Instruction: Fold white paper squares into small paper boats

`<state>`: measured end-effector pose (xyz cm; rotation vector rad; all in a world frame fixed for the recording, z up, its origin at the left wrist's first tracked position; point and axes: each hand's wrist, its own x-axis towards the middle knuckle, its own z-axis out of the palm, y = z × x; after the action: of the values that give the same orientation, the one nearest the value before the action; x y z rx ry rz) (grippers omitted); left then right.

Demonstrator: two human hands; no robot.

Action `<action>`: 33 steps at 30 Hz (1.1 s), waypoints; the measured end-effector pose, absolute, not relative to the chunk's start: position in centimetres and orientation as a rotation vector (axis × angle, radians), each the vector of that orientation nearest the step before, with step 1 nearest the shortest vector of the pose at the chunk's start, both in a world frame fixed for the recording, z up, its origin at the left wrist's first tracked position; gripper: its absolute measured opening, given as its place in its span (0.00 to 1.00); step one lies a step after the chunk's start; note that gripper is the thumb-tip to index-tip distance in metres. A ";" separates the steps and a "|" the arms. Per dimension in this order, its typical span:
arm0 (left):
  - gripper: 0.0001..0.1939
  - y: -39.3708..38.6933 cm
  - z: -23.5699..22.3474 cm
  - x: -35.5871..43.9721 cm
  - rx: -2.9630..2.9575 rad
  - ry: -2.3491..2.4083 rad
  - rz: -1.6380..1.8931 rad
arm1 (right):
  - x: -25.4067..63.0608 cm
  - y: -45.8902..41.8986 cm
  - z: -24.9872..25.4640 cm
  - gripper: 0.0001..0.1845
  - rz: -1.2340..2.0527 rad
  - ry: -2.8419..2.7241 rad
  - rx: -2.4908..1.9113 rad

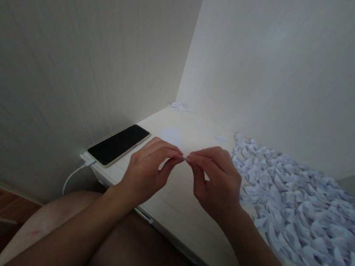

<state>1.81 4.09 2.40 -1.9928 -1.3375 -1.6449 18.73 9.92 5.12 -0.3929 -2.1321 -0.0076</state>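
- Holding a small, thin, whitish piece in midair, between both hands and over a cream-coloured, wood-grained tabletop; too small to make out its exact form.
- Gripping its one end with thumb and forefinger of the bare left hand, the other fingers curled alongside.
- Pinching its other end likewise with the bare right hand, fingertips nearly meeting those opposite.
- Lying just beyond the hands, flat on the tabletop: a pale, squarish sheet and, farther right, a small whitish scrap.
- Spreading along the right side: a broad layer of many folded, white, paper-like pieces.
- Resting at the left edge: a black-screened, light-rimmed phone, with a white cable plugged in and hanging down.
- Sitting in the far corner, against greyish-white, faintly streaked walls: a small whitish heap.
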 end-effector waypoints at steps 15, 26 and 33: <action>0.15 4.1 2.3 2.7 -1.903 -1.506 -2.581 | 18.5 9.8 5.7 0.08 0.397 -2.042 -0.498; 0.16 4.2 2.2 3.2 -1.660 -1.514 -3.064 | 18.5 10.2 5.1 0.06 0.666 -1.979 -0.530; 0.15 4.6 1.7 3.2 -1.660 -1.472 -3.233 | 18.5 10.4 4.8 0.08 0.820 -1.930 -0.671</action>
<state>3.25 4.55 1.69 -1.6595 -1.4719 -3.2331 18.48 10.42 4.82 -0.6713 -1.9301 0.8198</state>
